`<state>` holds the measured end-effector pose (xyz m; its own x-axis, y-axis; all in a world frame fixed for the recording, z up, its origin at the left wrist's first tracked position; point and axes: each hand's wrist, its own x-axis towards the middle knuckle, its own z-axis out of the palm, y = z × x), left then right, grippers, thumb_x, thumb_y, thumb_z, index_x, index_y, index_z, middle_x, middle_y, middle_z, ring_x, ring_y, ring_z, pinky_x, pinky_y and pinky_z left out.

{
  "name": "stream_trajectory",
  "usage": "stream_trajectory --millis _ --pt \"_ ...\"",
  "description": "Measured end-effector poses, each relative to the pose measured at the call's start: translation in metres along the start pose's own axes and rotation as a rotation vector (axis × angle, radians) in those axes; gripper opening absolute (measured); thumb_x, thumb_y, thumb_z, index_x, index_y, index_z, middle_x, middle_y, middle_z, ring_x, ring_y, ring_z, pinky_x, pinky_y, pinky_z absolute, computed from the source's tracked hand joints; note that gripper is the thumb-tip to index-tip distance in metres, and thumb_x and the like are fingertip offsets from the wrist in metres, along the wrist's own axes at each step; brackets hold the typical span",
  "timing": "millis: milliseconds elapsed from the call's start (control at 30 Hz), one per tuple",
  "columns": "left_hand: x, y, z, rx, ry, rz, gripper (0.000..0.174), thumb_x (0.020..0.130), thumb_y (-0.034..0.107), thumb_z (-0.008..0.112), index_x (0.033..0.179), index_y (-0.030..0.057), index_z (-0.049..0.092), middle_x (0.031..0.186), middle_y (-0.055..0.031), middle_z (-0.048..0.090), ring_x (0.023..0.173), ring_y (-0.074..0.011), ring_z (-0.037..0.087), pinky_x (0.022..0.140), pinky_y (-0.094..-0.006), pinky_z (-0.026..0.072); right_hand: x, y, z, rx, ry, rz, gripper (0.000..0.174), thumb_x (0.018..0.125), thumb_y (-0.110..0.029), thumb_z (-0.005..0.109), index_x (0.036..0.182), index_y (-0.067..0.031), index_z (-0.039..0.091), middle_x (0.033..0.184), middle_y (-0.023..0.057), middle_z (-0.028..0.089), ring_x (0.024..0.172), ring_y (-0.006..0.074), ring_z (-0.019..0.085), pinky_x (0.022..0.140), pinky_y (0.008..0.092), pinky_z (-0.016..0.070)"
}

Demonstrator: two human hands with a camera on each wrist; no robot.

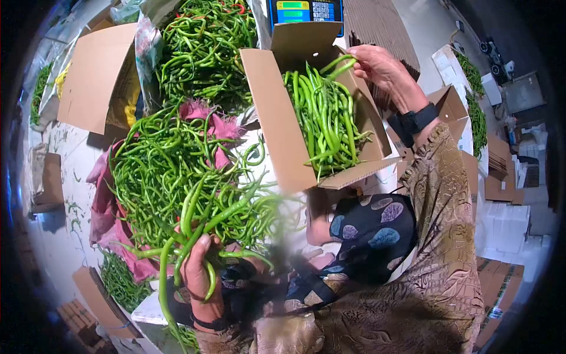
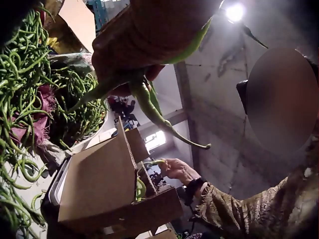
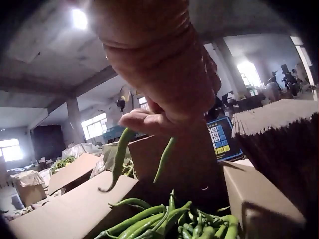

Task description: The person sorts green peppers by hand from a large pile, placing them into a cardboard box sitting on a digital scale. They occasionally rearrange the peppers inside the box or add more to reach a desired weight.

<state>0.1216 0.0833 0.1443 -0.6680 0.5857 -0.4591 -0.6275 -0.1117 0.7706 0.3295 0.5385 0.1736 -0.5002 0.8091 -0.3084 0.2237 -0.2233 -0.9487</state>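
My left hand (image 1: 200,268) grips a bunch of long green peppers (image 1: 191,227) beside the big pepper pile (image 1: 156,171); in the left wrist view that hand (image 2: 144,45) has a curved pepper (image 2: 154,114) hanging from it. Over the back right edge of an open cardboard box (image 1: 277,112), my right hand (image 1: 383,68) pinches green peppers. Two of these, a curved pepper (image 3: 119,157) and a thinner one (image 3: 164,159), dangle below the right hand (image 3: 159,69) in the right wrist view. Peppers (image 1: 324,118) lie lengthwise inside the box.
A blue scale display (image 1: 306,10) stands behind the box, with stacked flat cardboard (image 1: 380,26) to its right. Another pepper heap (image 1: 206,53) is at the back, over pink cloth (image 1: 221,127). An open carton (image 1: 97,76) stands at the left.
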Motion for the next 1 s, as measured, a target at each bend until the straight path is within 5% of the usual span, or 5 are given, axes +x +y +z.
stream_trajectory --millis 167,333,533,767,1000 --pt "0.000 0.007 0.016 0.044 0.046 -0.003 0.047 0.081 0.004 0.062 0.124 0.0043 0.043 0.102 -0.0086 0.056 0.081 -0.0172 0.057 0.073 -0.0292 0.0498 0.045 0.023 0.009 0.282 0.315 0.063 0.016 0.092 -0.008 0.057 0.099 0.0061 0.058 0.081 0.0087 0.062 0.069 0.0154 0.065 0.061 0.0226 0.0599" --pt "0.001 0.003 0.015 0.082 0.025 -0.031 0.049 0.080 0.005 0.063 0.125 0.0043 0.043 0.101 -0.0105 0.058 0.082 -0.0182 0.057 0.073 -0.0296 0.0495 0.061 0.060 0.008 0.498 0.083 0.084 0.024 0.093 0.002 0.048 0.112 0.0119 0.037 0.105 0.0235 0.048 0.091 0.0431 0.064 0.077 0.0380 0.0626" --pt "0.001 0.001 0.015 0.054 0.030 -0.050 0.048 0.081 0.003 0.062 0.124 0.0046 0.044 0.102 -0.0113 0.058 0.083 -0.0183 0.057 0.075 -0.0300 0.0498 0.016 0.036 0.020 -0.601 -0.187 0.138 0.013 0.085 -0.015 0.062 0.089 -0.0032 0.062 0.073 -0.0001 0.057 0.070 0.0092 0.057 0.062 0.0258 0.0482" --pt "-0.001 -0.001 0.011 0.091 0.026 0.001 0.047 0.083 0.004 0.061 0.127 0.0046 0.044 0.097 -0.0089 0.059 0.074 -0.0175 0.058 0.065 -0.0313 0.0511 -0.065 0.033 0.059 -1.211 -0.854 -0.102 0.033 0.070 -0.022 0.078 0.100 -0.0115 0.067 0.085 0.0103 0.066 0.078 0.0271 0.064 0.069 0.0395 0.0508" --pt "-0.001 -0.004 0.005 0.079 0.035 -0.002 0.050 0.083 0.004 0.061 0.129 0.0041 0.042 0.097 -0.0096 0.059 0.075 -0.0181 0.058 0.065 -0.0327 0.0517 -0.103 0.049 0.066 -1.397 -0.696 -0.356 0.014 0.078 -0.008 0.064 0.090 -0.0031 0.060 0.087 0.0150 0.055 0.082 0.0362 0.058 0.071 0.0445 0.0471"
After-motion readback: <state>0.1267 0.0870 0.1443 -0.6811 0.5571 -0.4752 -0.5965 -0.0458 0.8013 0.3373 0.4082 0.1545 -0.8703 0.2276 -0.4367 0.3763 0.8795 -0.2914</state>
